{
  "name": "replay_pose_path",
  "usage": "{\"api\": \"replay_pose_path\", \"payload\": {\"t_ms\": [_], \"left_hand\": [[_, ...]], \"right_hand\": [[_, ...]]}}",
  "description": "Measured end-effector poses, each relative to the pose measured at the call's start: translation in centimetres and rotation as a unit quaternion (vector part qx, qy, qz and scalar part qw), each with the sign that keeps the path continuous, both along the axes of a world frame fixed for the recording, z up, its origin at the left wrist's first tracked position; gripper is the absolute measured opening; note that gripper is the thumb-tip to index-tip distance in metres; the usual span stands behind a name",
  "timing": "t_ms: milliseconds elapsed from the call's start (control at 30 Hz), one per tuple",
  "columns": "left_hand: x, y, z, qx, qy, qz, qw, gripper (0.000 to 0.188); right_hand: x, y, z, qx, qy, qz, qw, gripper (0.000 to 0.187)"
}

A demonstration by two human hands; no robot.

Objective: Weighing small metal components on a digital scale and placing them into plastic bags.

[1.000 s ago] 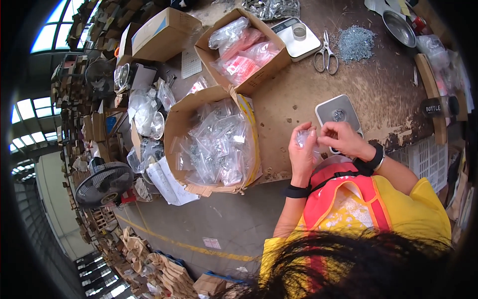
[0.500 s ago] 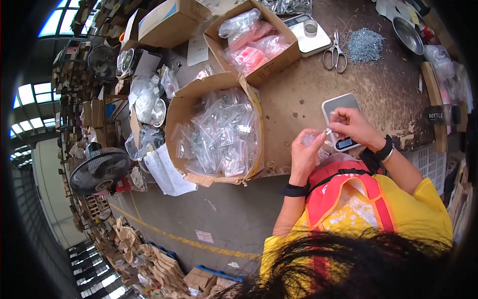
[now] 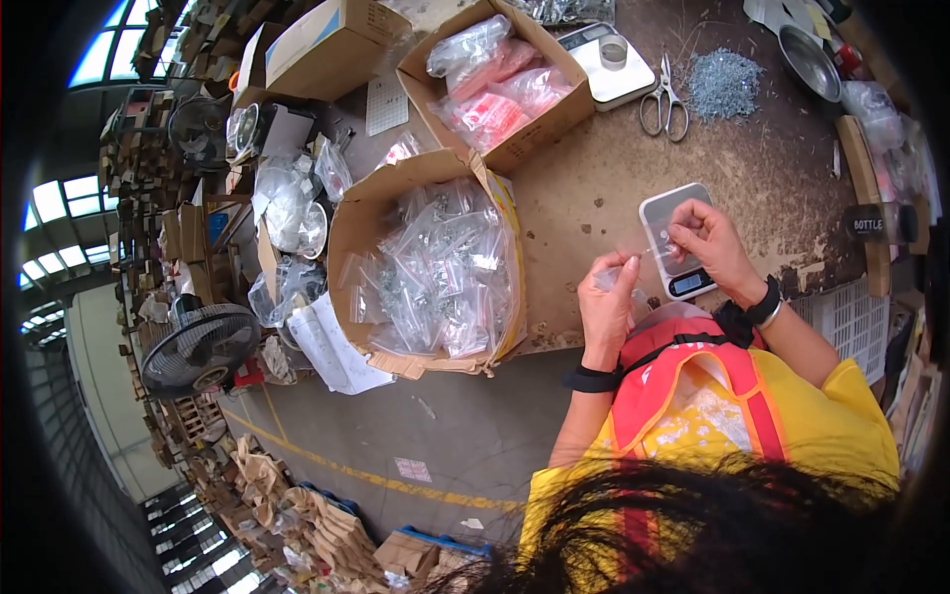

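My left hand (image 3: 606, 309) is closed on a small clear plastic bag (image 3: 606, 278), which shows above its fingers. My right hand (image 3: 714, 247) hovers over a small white scale (image 3: 665, 205), thumb and fingertips pinched together. A see-through bit shows at those fingertips, too faint to name. The hands are close but apart. Left of them stands an open cardboard box (image 3: 513, 297), filled with clear zip bags (image 3: 435, 267) that hold small metal parts.
Behind is a second box (image 3: 534, 134) with clear and pink bags. Farther right lie another scale (image 3: 618, 79), scissors (image 3: 665, 104), a heap of small silvery screw-like pieces (image 3: 724, 84) and a metal bowl (image 3: 807, 64). A black fan (image 3: 203, 346) stands at left.
My right hand has moved slightly up and right, away from my left hand, so their fingertips are farther apart. My left hand keeps hold of the plastic bag.
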State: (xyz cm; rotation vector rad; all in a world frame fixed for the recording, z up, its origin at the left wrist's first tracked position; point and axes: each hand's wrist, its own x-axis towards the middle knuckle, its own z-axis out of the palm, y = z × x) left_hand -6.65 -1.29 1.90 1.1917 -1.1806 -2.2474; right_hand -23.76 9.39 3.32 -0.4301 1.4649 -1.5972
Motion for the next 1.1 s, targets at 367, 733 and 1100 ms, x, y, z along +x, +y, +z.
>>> {"api": "replay_pose_path", "payload": {"t_ms": [367,733,1100], "left_hand": [[-0.6,0.5,1.2,-0.485,-0.076,-0.057,0.869,0.015],[-0.6,0.2,0.8,-0.362,-0.042,-0.028,0.931,0.009],[1.0,-0.9,-1.4,-0.432,-0.164,0.052,0.885,0.010]], "right_hand": [[1.6,-0.6,1.3,0.031,0.377,0.008,0.925,0.020],[-0.6,1.2,1.2,0.071,0.385,0.152,0.908,0.025],[-2.7,3.9,-6.2,0.152,0.573,0.061,0.803,0.067]]}}
